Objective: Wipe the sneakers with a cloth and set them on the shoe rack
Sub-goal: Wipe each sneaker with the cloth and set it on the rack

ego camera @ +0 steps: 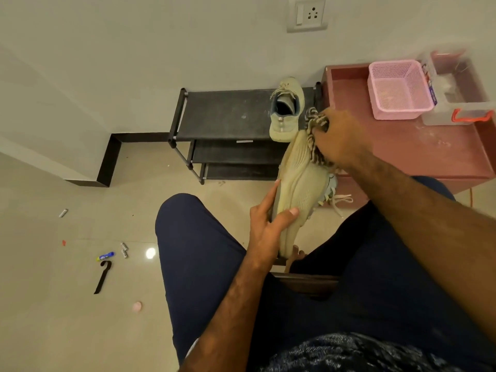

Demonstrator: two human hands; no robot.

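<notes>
The right hand [338,138] is clenched around a striped cloth [316,122] and presses it against the far end of a sneaker [300,181]. The sneaker is held off the floor between the knees, its pale ribbed sole turned up towards the camera and its laces hanging off the right side. The left hand [264,226] grasps it nearer the body, with the thumb laid across the sole and the fingers stretched along its left edge.

Just beyond the cloth, a second sneaker [285,111] sits on the right end of the top shelf of a black rack [228,114] (opening up, its near end overhanging the front edge). The rack stands against the wall. To its right, a reddish table [442,149] carries a pink basket [397,87] and a clear box [461,84] beside it. On the floor to the left, well apart from the hands, lie a black strap [102,276] and a blue tube [105,256].
</notes>
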